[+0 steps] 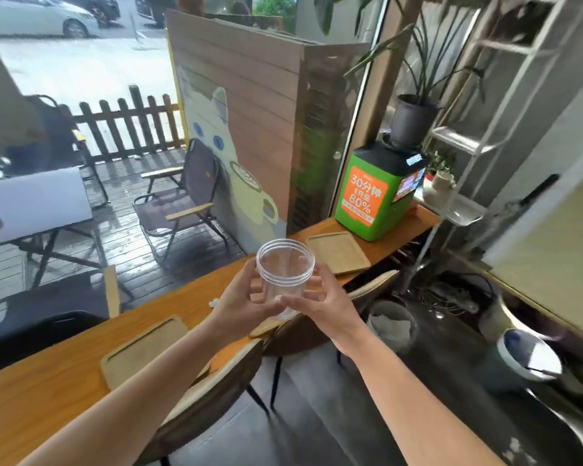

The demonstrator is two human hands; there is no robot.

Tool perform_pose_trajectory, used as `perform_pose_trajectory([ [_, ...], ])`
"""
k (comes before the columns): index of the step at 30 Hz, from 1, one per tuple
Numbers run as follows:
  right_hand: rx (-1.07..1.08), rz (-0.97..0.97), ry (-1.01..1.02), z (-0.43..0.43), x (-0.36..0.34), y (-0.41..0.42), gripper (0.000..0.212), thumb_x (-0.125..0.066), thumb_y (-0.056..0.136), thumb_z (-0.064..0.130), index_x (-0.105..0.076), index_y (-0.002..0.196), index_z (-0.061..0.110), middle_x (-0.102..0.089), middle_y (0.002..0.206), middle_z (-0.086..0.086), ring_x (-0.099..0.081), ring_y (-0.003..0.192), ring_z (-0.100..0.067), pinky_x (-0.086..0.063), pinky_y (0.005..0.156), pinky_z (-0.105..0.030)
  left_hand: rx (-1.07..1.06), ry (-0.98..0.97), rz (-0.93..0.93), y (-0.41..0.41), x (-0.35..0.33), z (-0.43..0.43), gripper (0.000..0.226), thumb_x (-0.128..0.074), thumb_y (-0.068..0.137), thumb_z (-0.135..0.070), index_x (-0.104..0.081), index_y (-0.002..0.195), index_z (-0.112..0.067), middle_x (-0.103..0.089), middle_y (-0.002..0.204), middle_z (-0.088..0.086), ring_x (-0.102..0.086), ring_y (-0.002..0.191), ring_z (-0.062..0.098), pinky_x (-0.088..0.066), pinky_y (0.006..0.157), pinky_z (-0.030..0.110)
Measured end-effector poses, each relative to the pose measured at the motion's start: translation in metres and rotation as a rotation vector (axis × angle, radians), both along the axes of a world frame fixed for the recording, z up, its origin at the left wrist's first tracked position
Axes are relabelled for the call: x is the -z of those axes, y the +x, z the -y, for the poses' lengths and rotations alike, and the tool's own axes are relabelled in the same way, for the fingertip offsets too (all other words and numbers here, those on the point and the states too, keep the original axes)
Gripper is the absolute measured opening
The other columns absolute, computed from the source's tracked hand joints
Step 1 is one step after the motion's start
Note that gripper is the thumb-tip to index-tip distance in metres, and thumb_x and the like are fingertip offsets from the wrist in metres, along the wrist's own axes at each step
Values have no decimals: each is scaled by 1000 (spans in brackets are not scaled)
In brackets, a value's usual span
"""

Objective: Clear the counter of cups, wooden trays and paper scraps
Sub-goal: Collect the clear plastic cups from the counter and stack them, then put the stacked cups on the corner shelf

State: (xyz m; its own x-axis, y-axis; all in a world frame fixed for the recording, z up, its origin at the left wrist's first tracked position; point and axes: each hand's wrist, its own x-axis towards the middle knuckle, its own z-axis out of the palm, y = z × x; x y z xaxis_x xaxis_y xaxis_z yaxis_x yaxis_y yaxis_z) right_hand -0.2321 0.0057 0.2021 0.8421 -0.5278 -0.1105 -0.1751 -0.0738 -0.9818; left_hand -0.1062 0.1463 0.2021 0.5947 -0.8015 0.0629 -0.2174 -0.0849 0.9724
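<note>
A clear plastic cup [285,270] is held upright above the wooden counter [48,391], with what looks like a second cup nested inside. My left hand [239,302] grips its left side and my right hand [320,302] grips its right side and base. One wooden tray [337,252] lies on the counter at the far end, and another wooden tray [138,351] lies nearer on the left. Under my hands sits a small round wooden coaster [266,327]. A white paper scrap [213,303] lies by my left wrist.
A green charging kiosk [372,193] with a potted plant [414,119] on top stands at the counter's far end. Two wooden chairs [216,388] are tucked under the counter. A grey bin [392,326] and a steel-lidded bin [525,358] stand on the floor at right.
</note>
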Motion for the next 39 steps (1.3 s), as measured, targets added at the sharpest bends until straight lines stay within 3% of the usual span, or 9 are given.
perform_pose_trajectory([
  [3,86,28,15,32,-1,-41,75,-89,58,58,-51,122,61,-62,119,15,-67,106,-5,-54,80,-22,93,-1,24,-30,-2,43,74,-87,66,-42,-48,128,-46,-62,116,-22,-66,107,12,-60,86,45],
  [8,197,49,20,94,-3,-125,82,-89,65,50,-47,135,48,-63,121,10,-67,104,-4,-56,80,-22,250,-17,50,-100,-13,122,72,-85,66,-49,-45,123,-67,-63,115,-31,-67,104,5,-59,75,25],
  [14,356,33,-10,173,-7,-234,73,-89,71,38,-50,134,40,-65,120,3,-69,102,-10,-58,90,-36,384,-2,45,-193,-12,226,79,-89,62,-40,-45,127,-47,-65,118,-24,-64,108,2,-56,83,23],
  [16,400,33,-22,194,-7,-264,72,-87,74,34,-50,136,38,-65,119,2,-69,102,-12,-58,89,-35,411,4,49,-222,-11,257,74,-92,67,-29,-48,125,-45,-65,113,-28,-63,104,-4,-55,78,17],
  [22,481,-9,-57,251,-5,-335,71,-85,75,36,-50,137,41,-65,117,6,-68,99,-7,-58,83,-28,467,1,9,-288,-1,326,69,-86,75,-13,-52,131,-34,-65,122,-7,-68,102,7,-57,80,22],
  [30,556,-60,10,310,13,-352,86,-86,58,51,-49,135,44,-65,118,5,-64,110,-14,-56,95,-47,532,119,52,-300,7,393,71,-87,75,-17,-49,131,-37,-65,115,-17,-66,99,3,-53,79,20],
  [33,582,-82,19,343,19,-343,79,-85,58,54,-47,127,54,-63,119,9,-62,112,-14,-55,96,-47,556,127,62,-291,11,428,70,-86,75,-15,-48,128,-40,-64,112,-18,-65,97,-5,-54,77,19],
  [36,603,-92,11,381,20,-328,69,-85,56,58,-47,113,65,-62,119,12,-62,112,-12,-56,95,-47,585,141,53,-275,14,472,74,-87,74,-17,-47,134,-36,-63,117,-16,-64,103,5,-55,82,23],
  [39,623,-104,-7,427,18,-309,80,-85,56,58,-49,127,54,-62,120,14,-63,111,-12,-56,95,-49,602,138,50,-255,14,522,78,-88,74,-19,-46,139,-31,-63,123,-11,-64,109,13,-56,89,32],
])
